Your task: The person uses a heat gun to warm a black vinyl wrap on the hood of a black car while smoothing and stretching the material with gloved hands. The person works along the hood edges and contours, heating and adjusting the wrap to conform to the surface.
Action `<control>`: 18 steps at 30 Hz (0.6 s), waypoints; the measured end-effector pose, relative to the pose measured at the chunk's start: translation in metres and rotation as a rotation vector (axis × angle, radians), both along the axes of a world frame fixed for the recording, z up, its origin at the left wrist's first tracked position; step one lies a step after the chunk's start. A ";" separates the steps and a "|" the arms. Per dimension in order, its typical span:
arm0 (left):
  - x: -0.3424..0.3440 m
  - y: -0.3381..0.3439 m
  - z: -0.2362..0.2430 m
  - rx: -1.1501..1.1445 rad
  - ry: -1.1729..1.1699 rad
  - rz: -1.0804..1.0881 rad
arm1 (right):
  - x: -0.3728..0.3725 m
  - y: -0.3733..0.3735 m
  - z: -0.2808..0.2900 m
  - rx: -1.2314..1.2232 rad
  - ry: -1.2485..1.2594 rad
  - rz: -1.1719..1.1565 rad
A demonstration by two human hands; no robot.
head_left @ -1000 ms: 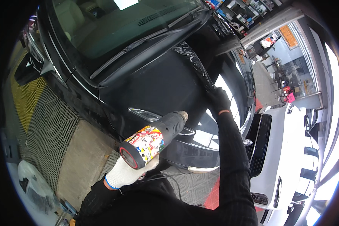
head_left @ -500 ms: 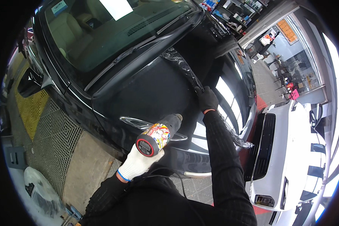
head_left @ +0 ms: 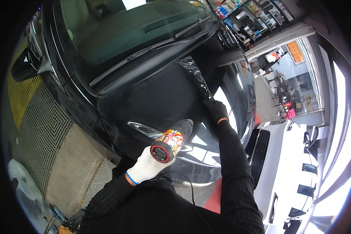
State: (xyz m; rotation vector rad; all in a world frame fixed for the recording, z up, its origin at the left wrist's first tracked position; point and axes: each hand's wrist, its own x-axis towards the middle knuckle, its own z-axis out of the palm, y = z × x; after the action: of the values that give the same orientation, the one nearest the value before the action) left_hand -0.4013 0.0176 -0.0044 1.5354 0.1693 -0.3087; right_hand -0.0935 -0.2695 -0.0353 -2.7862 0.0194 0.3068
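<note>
My left hand (head_left: 146, 167), in a white knit glove, is closed around a heat gun (head_left: 171, 141) covered in colourful stickers. Its nozzle points forward over the dark hood (head_left: 148, 97) of a black car, close above the chrome trim (head_left: 142, 129). Wearing a black glove, my right hand (head_left: 217, 111) grips the near end of a strip of shiny, wrinkled black film (head_left: 197, 78). From there the strip runs back across the hood toward the windshield base. My right fingertips are partly hidden against the dark surface.
A power cord (head_left: 192, 187) hangs beside my body. On the right stands a white car (head_left: 286, 156), close to the black car's front. The black car's side mirror (head_left: 27, 64) juts out at left. Stocked shelves (head_left: 253, 19) stand at the far right, and a clear plastic bag (head_left: 25, 191) lies at lower left.
My view has shifted. My right hand has drawn the film slightly nearer, and more of the wrinkled strip shows. The film bunch beside my right forearm is out of sight. The heat gun stays over the hood.
</note>
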 end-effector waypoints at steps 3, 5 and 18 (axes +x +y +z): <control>0.005 0.000 -0.001 -0.001 -0.101 -0.002 | -0.005 0.003 0.007 0.089 0.039 -0.044; 0.006 0.000 -0.001 0.032 -0.050 -0.053 | -0.010 0.005 0.008 0.149 0.027 -0.067; 0.001 -0.003 0.001 0.030 -0.074 -0.002 | -0.005 -0.001 -0.002 0.124 0.018 -0.075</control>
State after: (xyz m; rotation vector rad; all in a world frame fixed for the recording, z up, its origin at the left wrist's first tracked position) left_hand -0.4003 0.0145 -0.0031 1.5738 0.1145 -0.2511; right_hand -0.0981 -0.2703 -0.0378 -2.6528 0.1053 0.3040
